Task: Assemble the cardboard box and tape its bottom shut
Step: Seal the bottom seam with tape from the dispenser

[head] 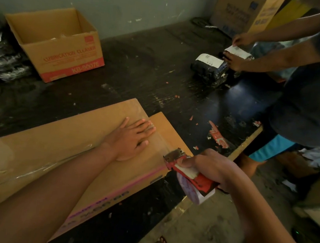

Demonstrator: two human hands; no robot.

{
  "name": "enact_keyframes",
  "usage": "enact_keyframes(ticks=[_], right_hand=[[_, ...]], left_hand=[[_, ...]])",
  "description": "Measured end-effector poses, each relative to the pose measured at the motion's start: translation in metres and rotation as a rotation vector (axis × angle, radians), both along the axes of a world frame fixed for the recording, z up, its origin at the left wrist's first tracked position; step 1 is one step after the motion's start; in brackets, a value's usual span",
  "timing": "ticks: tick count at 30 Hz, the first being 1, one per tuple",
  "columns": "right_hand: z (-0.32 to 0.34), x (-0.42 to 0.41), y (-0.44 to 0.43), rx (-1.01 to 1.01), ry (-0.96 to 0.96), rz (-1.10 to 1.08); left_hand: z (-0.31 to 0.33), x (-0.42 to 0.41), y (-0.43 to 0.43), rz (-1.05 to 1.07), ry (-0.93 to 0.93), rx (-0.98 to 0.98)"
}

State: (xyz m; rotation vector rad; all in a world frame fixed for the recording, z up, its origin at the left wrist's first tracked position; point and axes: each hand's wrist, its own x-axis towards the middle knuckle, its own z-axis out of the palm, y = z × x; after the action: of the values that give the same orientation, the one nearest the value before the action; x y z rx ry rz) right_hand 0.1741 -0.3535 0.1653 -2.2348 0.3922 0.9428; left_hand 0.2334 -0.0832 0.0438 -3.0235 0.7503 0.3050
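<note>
A brown cardboard box (47, 142) lies bottom-up on the dark table, its flaps folded shut with clear tape (159, 140) running along the seam. My left hand (130, 136) rests flat on the flaps, fingers spread, pressing the tape down. At the box's right edge my right hand (213, 168) grips a red tape dispenser (187, 174), whose metal blade touches the cardboard where the tape strip ends. A roll of tape hangs under the dispenser.
An open printed carton (64, 58) stands at the back left. Another person (312, 92) on the right handles black wrapped parcels (210, 69) with white labels. A second red dispenser (218, 136) lies near the table's right edge (248, 142). Black bundles sit far left.
</note>
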Motion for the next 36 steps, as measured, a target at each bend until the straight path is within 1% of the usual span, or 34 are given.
enact_keyframes(ticks=[3, 6, 8, 12, 16, 27, 36], right_hand=[[-0.002, -0.001, 0.002, -0.007, -0.009, 0.0], [-0.001, -0.002, 0.002, -0.01, 0.004, 0.01], [0.0, -0.003, 0.001, -0.01, 0.0, 0.008], [-0.003, -0.004, 0.002, -0.031, 0.019, 0.023], [-0.011, -0.007, 0.002, -0.016, 0.024, -0.017], [-0.009, -0.033, -0.001, -0.02, -0.024, -0.053], [-0.01, -0.042, -0.01, -0.031, 0.026, -0.056]], left_hand=[[0.011, -0.005, -0.009, -0.031, 0.003, 0.051], [0.016, -0.023, -0.025, -0.115, 0.03, -0.073], [0.007, -0.035, -0.032, -0.149, 0.044, -0.097], [-0.006, -0.04, -0.032, -0.148, 0.001, -0.024], [-0.006, -0.039, -0.031, -0.158, 0.006, -0.056], [-0.006, -0.037, -0.029, -0.155, -0.009, -0.044], [-0.007, -0.035, -0.028, -0.178, -0.028, -0.039]])
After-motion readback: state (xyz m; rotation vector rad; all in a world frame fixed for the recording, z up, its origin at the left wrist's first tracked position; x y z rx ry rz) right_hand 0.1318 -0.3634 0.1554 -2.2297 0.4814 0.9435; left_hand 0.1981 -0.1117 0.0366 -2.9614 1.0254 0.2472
